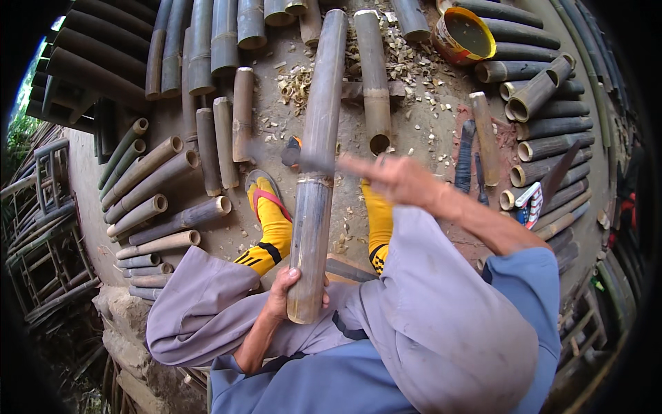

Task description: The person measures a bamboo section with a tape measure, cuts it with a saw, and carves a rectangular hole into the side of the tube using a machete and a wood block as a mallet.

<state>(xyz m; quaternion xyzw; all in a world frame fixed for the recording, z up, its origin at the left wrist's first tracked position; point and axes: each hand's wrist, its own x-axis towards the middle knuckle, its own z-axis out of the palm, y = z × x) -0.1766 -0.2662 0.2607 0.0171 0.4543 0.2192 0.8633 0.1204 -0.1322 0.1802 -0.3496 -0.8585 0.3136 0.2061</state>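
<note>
A long grey-brown bamboo tube (321,117) slants from between my knees up past my feet. My left hand (281,290) is closed round its lower end. My right hand (400,181) is closed on a dark, narrow hand tool (317,166) that lies across the front of the tube near a node ring. Motion smears the tool, so its exact kind and whether it touches the bamboo are unclear. A dark object with an orange patch (292,152) shows just left of the tube. Another bamboo tube (373,76) rests beyond, on a low wooden block (352,90).
Cut bamboo pieces lie on the left (155,179) and right (552,131). Pale chips (296,86) litter the ground. A yellow-red bucket (465,36) of dark liquid stands far right. Nearer are a black-wrapped tool (465,155) and a saw with a white-blue handle (529,203).
</note>
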